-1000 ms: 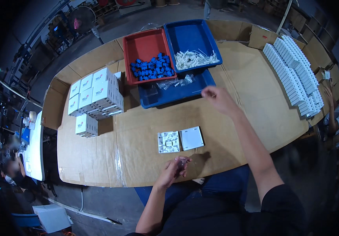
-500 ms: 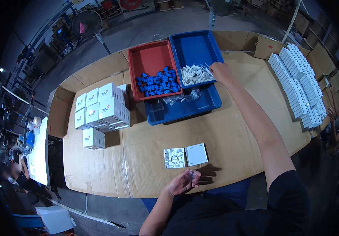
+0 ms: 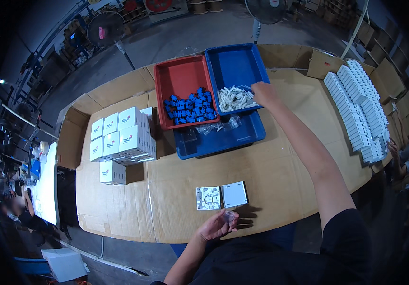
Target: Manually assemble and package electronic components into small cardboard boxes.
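My left hand (image 3: 214,227) is curled, palm up, around a small clear plastic bag (image 3: 229,217) near the table's front edge. Just beyond it lies an opened white flat box (image 3: 234,194), its left half showing a grey-patterned inside with a round part in the middle. Far forward, my right hand (image 3: 265,95) is closed in a pinch at the right rim of a blue tray (image 3: 235,61). Small white slender pieces (image 3: 235,99) are heaped in that tray's near end. One such piece seems to stick out from my right fingertips; the fingers partly hide it.
Left of the blue tray, a red tray (image 3: 181,71) holds small blue parts (image 3: 190,108). Both rest partly over another blue tray (image 3: 221,145) with clear bags. White boxes (image 3: 124,135) are stacked at left, long rows of white units (image 3: 356,111) at right. A person's hand (image 3: 394,149) shows far right.
The whole view has shifted slightly, so the table's things sit lower in the picture. My right hand stays at the tray's right rim, and my left still holds the bag.
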